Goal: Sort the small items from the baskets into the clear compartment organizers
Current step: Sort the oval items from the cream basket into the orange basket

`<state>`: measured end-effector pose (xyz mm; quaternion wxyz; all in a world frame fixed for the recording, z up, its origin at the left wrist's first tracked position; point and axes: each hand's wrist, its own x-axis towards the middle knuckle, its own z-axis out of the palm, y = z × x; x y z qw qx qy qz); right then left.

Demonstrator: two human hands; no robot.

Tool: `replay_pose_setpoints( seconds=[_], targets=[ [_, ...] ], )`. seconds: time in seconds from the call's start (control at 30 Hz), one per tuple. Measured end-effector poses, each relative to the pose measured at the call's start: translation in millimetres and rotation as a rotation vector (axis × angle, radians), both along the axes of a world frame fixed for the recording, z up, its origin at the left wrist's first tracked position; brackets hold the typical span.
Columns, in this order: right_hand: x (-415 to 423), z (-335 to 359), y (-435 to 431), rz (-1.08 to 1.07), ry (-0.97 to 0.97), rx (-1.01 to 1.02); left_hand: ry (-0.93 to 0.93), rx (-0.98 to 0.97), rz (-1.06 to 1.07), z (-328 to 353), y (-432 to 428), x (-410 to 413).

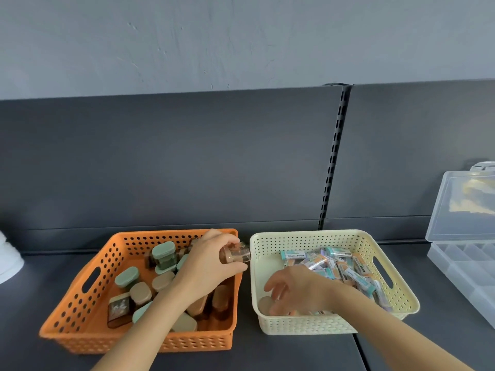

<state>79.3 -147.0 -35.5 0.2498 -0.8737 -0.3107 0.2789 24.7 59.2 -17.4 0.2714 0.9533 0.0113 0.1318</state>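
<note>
The left hand [211,259] is raised over the right rim of the perforated orange plastic basket [80,311], its thumb and fingers [227,239] clamped around a small clear plastic container with a pinkish-brown lid [235,255], held on its side so that the clear end points past the fingertips toward the neighbouring basket. Below and behind those fingers, inside the orange basket, lie many small rounded containers with green and beige lids [163,254], some upright and some tipped over, and nearer the wrist side a dark brown rectangular box with a pale printed picture [119,309] leans on the basket floor. The right hand [297,289] reaches down into the woven-pattern cream plastic basket [334,325], its fingers spread apart and curled loosely downward; just under the fingertips, at the basket's near left corner, sits a round beige lidded piece [265,303], and whether the fingers touch it cannot be told. Beyond the back of that hand, toward the far right of the cream basket, lies a heap of small wrapped erasers in teal, orange and lilac sleeves [345,266]. Well to the right of both hands stands a clear plastic compartment organizer with its hinged lid raised [460,266], its visible divided cells holding nothing that can be made out. Everything rests on a dark grey shelf surface [294,352].
</note>
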Motion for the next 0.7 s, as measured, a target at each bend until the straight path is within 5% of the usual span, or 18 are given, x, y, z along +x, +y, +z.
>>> replay_pose_setpoints(
  seconds=[0.5,0.7],
  targets=[
    [2,2,14,-0.077,-0.192,-0.029,0.033,-0.031,0.111,0,36,-29],
    [3,22,26,-0.376,-0.433,0.365,-0.03,-0.028,0.129,2,54,-39]
  ],
)
